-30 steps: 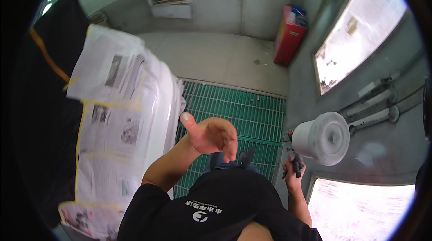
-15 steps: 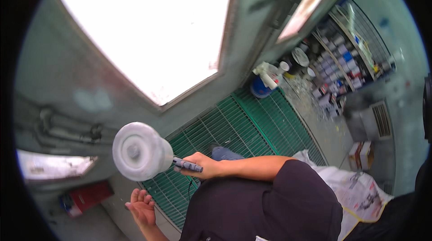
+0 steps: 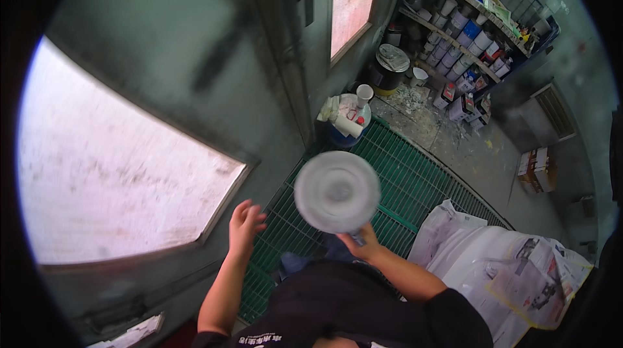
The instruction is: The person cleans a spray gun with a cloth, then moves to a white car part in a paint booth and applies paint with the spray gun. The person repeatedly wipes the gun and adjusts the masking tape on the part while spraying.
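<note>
My right hand (image 3: 365, 247) is closed round the grey handle of what looks like a paint spray gun, held in front of my body. Its round white cup (image 3: 337, 191) is seen from above, slightly blurred, and hides most of the gun below it. My left hand (image 3: 245, 223) is raised beside the grey wall, apart from the gun. Its fingers are loosely bent and apart, and nothing shows in them.
Green floor grating (image 3: 402, 173) lies beneath me. A blue bucket (image 3: 342, 135) with a white cup and cloth on top stands by the wall. Beyond are a shelf of paint cans (image 3: 454, 56), a cardboard box (image 3: 536, 169) and a plastic-wrapped bundle (image 3: 480, 250) to my right.
My view has turned to the right, toward the shelf. The spray gun has come round in front of me, its cup now pointing up at my view. My left hand has risen beside the wall.
</note>
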`<state>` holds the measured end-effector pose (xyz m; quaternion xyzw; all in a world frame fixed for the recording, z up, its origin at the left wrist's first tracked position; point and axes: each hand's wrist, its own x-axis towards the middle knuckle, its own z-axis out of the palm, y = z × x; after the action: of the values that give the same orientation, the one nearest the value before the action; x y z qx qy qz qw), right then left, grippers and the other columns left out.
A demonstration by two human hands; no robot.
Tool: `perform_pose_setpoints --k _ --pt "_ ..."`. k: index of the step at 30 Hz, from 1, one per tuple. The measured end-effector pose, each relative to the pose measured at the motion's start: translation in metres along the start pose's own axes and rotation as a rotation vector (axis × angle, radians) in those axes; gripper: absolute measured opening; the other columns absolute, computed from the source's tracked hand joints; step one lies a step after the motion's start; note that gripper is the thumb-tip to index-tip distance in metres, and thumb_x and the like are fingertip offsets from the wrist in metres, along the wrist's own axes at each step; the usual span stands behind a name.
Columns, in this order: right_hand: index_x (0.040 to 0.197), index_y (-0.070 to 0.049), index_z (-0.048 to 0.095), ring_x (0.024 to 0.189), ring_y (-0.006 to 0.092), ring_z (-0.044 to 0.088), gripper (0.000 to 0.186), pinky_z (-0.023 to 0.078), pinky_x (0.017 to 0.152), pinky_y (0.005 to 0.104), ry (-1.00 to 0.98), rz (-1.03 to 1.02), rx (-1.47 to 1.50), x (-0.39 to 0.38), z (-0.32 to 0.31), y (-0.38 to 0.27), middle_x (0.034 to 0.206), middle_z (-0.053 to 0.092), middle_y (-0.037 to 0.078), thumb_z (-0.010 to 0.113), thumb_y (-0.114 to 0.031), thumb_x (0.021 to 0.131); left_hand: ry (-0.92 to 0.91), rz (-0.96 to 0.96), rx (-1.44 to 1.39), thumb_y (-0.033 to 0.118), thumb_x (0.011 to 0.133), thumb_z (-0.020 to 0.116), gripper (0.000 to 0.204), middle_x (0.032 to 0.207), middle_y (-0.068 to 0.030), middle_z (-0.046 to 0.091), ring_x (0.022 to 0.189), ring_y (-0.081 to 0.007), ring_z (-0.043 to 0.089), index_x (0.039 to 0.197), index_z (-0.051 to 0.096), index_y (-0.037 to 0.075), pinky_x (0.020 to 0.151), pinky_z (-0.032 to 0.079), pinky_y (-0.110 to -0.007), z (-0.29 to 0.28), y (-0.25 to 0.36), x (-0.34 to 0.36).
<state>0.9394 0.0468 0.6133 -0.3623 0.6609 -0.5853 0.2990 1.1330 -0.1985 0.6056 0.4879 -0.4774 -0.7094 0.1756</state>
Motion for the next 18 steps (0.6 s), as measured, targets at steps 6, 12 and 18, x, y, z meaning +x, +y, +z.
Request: perform_pose_setpoints --k 6,12,18 --pt "0.096 -0.003 0.065 0.081 0.0188 0.062 0.010 0.048 0.074 0.0319 0.435 0.042 -0.247 0.030 -0.115 0.054 0.090 0.065 0.008 0.066 -0.008 0.087 -0.084 0.192 0.613 0.039 0.086 0.070 0.071 0.124 -0.0189 0.060 0.096 -0.0240 0.067 0.137 0.044 -0.002 0.081 0.054 -0.035 0.161 -0.015 0.241" --pt "0.078 -0.008 0.047 0.055 0.0103 0.042 0.012 0.032 0.050 0.0281 0.767 0.349 -0.076 0.058 -0.177 0.076 0.065 0.046 0.001 0.050 -0.010 0.090 -0.002 0.183 1.078 0.040 0.087 0.062 0.069 0.133 -0.0268 0.054 0.120 -0.0398 0.055 0.137 0.044 -0.005 0.102 0.043 -0.045 0.303 -0.091 0.446" --pt "0.075 -0.012 0.038 0.055 0.0098 0.033 0.020 0.030 0.054 0.0266 1.082 0.320 0.203 0.064 -0.201 0.153 0.064 0.034 -0.001 0.044 -0.017 0.094 0.248 -0.176 0.841 0.039 0.092 0.052 0.064 0.140 -0.0302 0.045 0.125 -0.0440 0.050 0.136 0.042 -0.006 0.104 0.041 -0.048 0.381 -0.193 0.593"
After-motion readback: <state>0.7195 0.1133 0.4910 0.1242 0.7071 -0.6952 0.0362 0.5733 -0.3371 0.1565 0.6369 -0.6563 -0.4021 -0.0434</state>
